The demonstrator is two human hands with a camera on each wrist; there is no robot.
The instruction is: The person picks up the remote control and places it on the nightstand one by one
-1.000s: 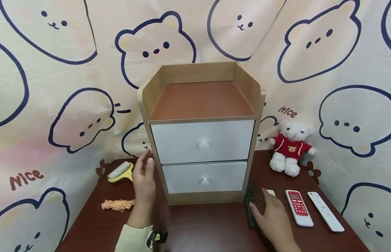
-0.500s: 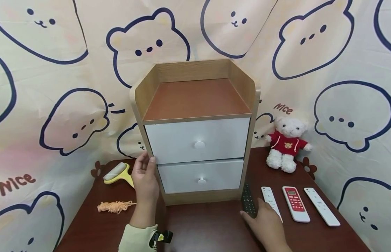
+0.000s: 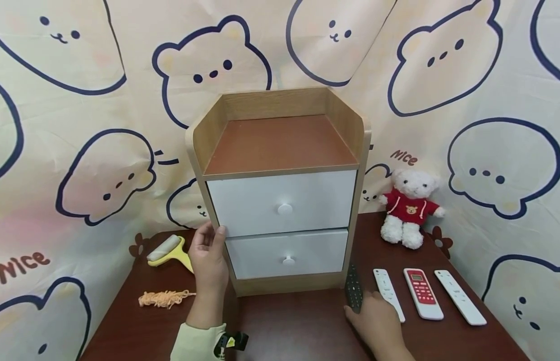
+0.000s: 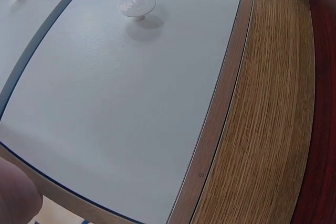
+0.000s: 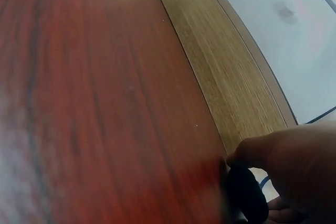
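Note:
A wooden cabinet (image 3: pixel 280 288) with two white drawers, both closed, stands in the middle of the head view. My left hand (image 3: pixel 209 263) is at its left side, with the thumb by the front edge and the other fingers loosely bent along the side. In the left wrist view only a thumb (image 4: pixel 18 195) shows beside the cabinet's edge. My right hand (image 3: pixel 378 321) is at the near end of a black remote control (image 3: pixel 353 288), thumb on one side and fingers on the other. That dark end (image 5: pixel 247 195) appears between thumb and fingers in the right wrist view.
A white remote (image 3: pixel 388 293), a red-and-white remote (image 3: pixel 422 293) and another white remote (image 3: pixel 460 297) lie in a row at right. Behind them sits a teddy bear (image 3: pixel 410 208). A yellow lint roller (image 3: pixel 171 250) and an orange yarn bundle (image 3: pixel 164 299) lie at left.
My left hand has come against the cabinet's side. The right hand has moved down and left to the black remote's near end, uncovering the neighbouring white remote. The view has shifted slightly.

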